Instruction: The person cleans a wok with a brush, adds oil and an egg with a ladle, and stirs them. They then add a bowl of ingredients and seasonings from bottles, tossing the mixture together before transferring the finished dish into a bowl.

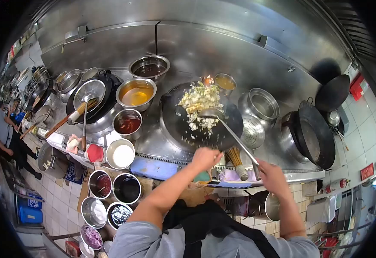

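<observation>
My left hand (206,160) is closed at the near edge of a large black wok (188,133); the grip itself is partly hidden. A green cloth (202,176) shows just below that hand. My right hand (273,177) is wrapped round the end of a long metal ladle (239,139), whose bowl reaches over the wok. Chopped pale and green food with yellow bits, like fried rice (200,101), is spread in a loose heap over the wok, with grains scattered in the air. A small flame (208,80) glows at the wok's far side.
Bowls of yellow liquid (136,93) and red sauce (127,122) stand left of the wok. Right of it are a perforated strainer (252,132), a metal pot (263,103) and a bamboo brush (237,163). Ingredient tubs (127,188) sit lower left. Another person (7,133) stands far left.
</observation>
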Demonstrator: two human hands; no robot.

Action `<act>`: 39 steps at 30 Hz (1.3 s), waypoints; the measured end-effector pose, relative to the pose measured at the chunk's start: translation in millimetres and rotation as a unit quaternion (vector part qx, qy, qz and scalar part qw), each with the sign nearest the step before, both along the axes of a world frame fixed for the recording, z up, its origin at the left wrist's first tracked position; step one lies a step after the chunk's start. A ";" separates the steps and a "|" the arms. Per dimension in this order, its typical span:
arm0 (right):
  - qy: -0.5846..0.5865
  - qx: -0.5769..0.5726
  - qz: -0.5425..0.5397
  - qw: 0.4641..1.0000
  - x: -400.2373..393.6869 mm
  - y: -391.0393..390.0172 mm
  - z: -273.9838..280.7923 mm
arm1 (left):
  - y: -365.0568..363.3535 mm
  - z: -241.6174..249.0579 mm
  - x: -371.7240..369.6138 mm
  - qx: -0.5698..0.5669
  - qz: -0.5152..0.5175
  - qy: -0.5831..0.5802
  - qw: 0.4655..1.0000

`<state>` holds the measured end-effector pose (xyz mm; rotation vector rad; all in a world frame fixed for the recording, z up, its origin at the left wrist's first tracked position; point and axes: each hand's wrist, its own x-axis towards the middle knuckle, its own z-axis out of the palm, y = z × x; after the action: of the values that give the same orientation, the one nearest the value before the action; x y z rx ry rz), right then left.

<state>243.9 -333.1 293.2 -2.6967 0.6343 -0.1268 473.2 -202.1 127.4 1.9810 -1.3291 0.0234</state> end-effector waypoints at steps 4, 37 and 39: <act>0.047 -0.019 0.025 0.998 -29.2 -17.6 18.5 | -16.9 -30.6 45.3 0.001 0.005 0.008 1.000; -0.063 0.664 -0.142 0.732 83.2 -42.0 -94.7 | -17.8 -28.0 31.8 0.080 0.220 0.036 0.971; -0.063 0.784 -0.165 0.595 90.0 -62.7 -151.1 | -16.0 -32.5 29.7 0.077 0.218 0.032 0.972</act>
<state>333.9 -395.7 142.1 -0.8083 0.6598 0.1234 503.0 -218.1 94.9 2.3509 -0.8528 0.0652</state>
